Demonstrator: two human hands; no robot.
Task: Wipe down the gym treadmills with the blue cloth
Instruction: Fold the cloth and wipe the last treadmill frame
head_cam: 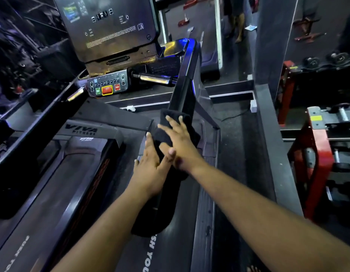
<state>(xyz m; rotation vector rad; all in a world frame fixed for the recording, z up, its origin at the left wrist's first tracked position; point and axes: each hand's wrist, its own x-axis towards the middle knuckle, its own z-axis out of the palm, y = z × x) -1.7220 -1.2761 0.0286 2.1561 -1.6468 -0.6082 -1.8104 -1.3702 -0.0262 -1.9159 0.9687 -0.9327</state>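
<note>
A dark cloth (166,134), near black in this light, is draped over the lower part of the treadmill's right upright post (185,89). Part of it hangs down to about (160,213) over the side rail. My right hand (178,142) lies flat on the cloth with fingers spread, pressing it against the post. My left hand (150,165) holds the cloth from the left side, just below, its thumb touching my right hand. The treadmill belt (52,193) with the Viva Fitness motor cover (81,131) is to the left.
The console (107,26) and button panel (107,86) stand ahead, with a chrome grip bar (154,78) to their right. A red weight rack (317,163) stands at the right. A person's legs (237,24) show far back. White plugs (253,106) sit on the floor.
</note>
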